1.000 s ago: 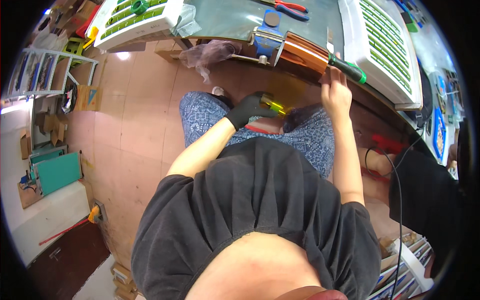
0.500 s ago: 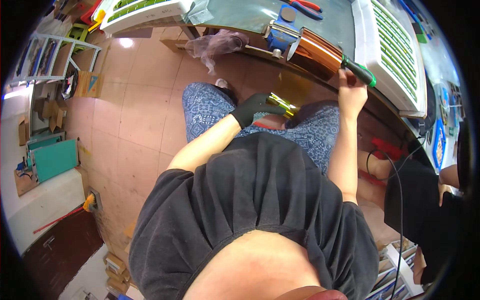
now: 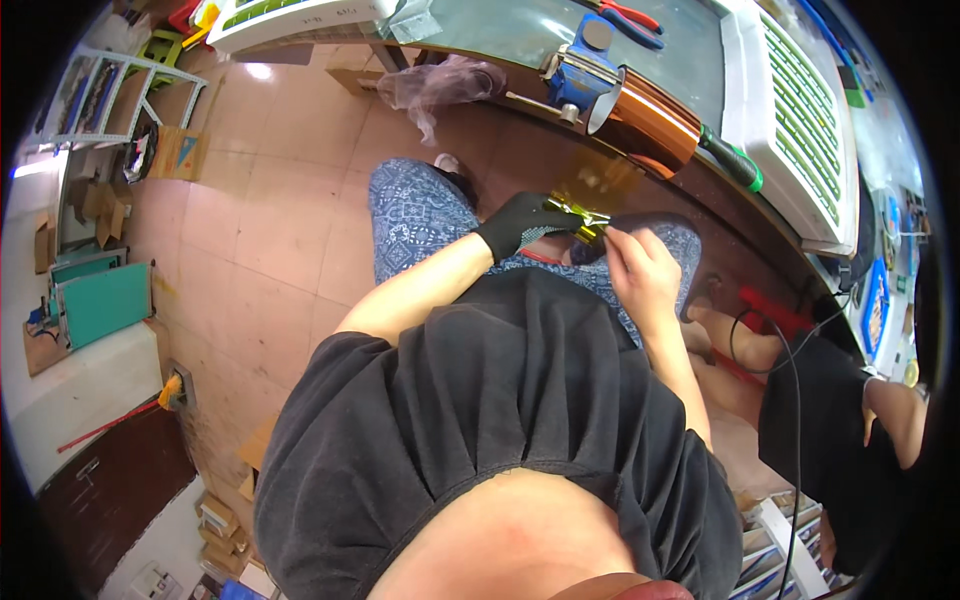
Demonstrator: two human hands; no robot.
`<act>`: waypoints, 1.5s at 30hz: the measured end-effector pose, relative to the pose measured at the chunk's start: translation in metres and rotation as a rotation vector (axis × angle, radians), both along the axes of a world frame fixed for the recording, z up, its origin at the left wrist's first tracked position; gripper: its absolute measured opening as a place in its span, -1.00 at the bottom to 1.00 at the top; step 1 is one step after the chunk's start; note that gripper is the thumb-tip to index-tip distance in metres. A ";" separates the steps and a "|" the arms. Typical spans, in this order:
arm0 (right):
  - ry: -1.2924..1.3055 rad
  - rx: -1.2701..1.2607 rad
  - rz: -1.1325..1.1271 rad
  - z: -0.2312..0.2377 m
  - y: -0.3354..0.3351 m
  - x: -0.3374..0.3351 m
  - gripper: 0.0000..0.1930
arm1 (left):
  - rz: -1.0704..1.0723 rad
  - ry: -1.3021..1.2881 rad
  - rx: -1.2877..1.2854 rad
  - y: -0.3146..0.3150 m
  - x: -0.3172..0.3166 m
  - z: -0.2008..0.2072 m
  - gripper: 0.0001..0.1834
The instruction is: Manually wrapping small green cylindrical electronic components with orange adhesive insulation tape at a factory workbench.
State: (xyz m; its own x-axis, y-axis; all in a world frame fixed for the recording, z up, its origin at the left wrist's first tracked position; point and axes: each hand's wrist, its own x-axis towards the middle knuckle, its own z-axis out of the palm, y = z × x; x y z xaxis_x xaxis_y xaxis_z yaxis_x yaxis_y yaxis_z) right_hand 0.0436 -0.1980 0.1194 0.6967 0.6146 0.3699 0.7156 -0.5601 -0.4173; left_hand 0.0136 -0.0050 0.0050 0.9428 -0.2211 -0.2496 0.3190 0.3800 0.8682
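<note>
Above my lap, my left hand (image 3: 525,224) in a black glove is closed around a shiny yellow-green metallic piece (image 3: 590,222). My bare right hand (image 3: 645,268) has its fingers pinched together at the right end of that piece; whatever is between the fingertips is too small to make out. Ahead, a copper-coloured cylinder (image 3: 655,118) is fixed beside a blue bench vise (image 3: 582,65) at the table edge. A screwdriver with a black and green handle (image 3: 732,160) sticks out from the cylinder's right end, with no hand on it.
Red and blue pliers (image 3: 632,25) lie on the table behind the vise. White trays with green strips stand at the right (image 3: 800,120) and far left (image 3: 300,22). Clear plastic film (image 3: 445,88) hangs under the table edge. Another person in black (image 3: 815,410) sits at my right, near a dark cable (image 3: 798,440).
My right hand has come away from the screwdriver handle and down to the yellow-green piece in my left hand. The screwdriver has stayed by the cylinder. The view has shifted slightly.
</note>
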 end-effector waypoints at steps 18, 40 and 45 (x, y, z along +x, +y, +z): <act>-0.151 -0.285 0.110 -0.023 0.027 0.033 -0.90 | 0.083 0.234 -0.075 -0.009 0.007 0.000 -0.79; 0.656 1.077 -0.269 -0.019 -0.040 0.100 -0.69 | -0.077 -0.079 0.557 0.008 0.009 0.002 -0.74; 0.077 0.209 -0.108 -0.032 -0.029 0.049 -0.73 | 0.013 -0.060 0.312 0.003 0.007 -0.003 -0.71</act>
